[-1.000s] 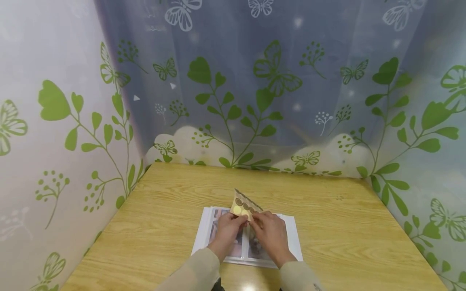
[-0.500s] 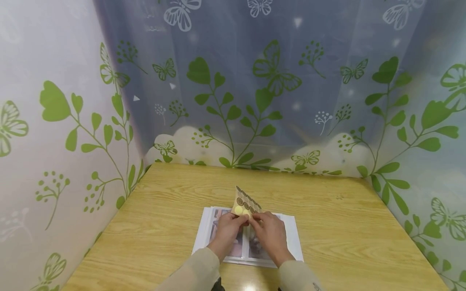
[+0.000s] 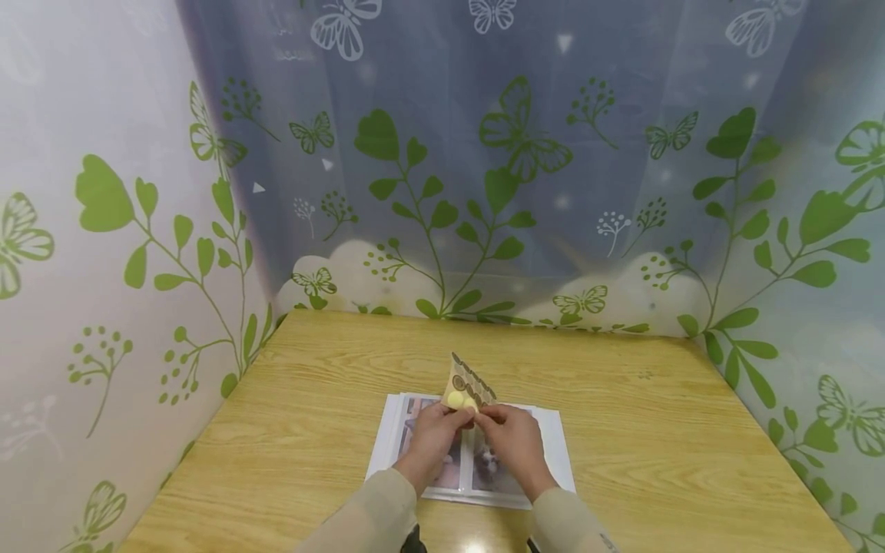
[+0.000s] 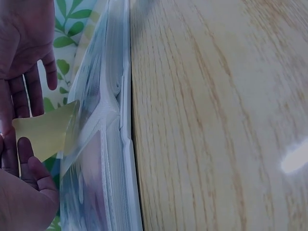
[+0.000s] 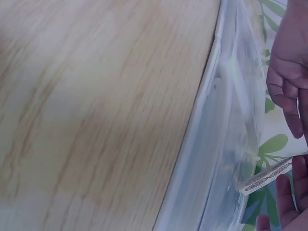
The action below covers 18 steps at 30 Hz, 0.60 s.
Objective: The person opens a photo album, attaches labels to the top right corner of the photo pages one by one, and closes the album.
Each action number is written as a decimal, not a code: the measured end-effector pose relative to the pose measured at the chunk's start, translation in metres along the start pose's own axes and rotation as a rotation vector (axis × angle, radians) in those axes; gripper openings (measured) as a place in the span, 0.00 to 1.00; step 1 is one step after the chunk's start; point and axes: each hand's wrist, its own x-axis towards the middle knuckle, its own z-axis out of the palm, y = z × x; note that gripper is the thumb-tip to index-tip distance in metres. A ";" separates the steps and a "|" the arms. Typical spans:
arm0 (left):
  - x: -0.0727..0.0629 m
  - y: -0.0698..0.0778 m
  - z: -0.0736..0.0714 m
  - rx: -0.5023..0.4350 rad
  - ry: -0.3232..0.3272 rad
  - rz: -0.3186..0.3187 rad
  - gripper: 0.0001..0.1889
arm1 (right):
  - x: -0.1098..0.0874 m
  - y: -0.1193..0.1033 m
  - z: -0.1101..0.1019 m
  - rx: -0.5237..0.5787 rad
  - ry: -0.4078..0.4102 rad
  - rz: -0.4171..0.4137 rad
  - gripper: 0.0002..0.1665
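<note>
A brown sheet of round stickers [image 3: 472, 381] tilts up above an open photo album [image 3: 558, 453] with clear pockets. Pale yellow circles show along the sheet's near edge. My left hand [image 3: 432, 439] pinches that edge, its thumb on top. Beside it, the right hand [image 3: 515, 445] has thumb and fingertips drawn together at the same edge, nearly touching the left fingertips; whether it grips a single sticker is hidden. In the left wrist view the sheet's plain yellowish underside [image 4: 45, 127] hangs between both hands. The right wrist view shows its printed side [image 5: 267, 178] edge-on.
The album lies on a wood-grain table [image 3: 290, 445], its near edge close to my forearms. A curtain [image 3: 442, 153] with green leaves and butterflies encloses the table at the back and both sides.
The sticker sheet has tipped up slightly and shifted a little to the right. My right fingertips have drawn closer together at its near edge. The album stays where it lay.
</note>
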 end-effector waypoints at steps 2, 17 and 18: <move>-0.002 0.002 0.000 -0.002 -0.005 -0.009 0.11 | 0.000 -0.001 0.000 0.036 -0.006 0.020 0.14; -0.002 0.006 -0.002 0.003 -0.005 -0.025 0.10 | -0.001 -0.005 -0.004 0.124 -0.009 0.070 0.13; -0.002 0.006 -0.002 0.000 -0.005 -0.022 0.10 | -0.001 -0.005 -0.005 0.119 -0.002 0.069 0.13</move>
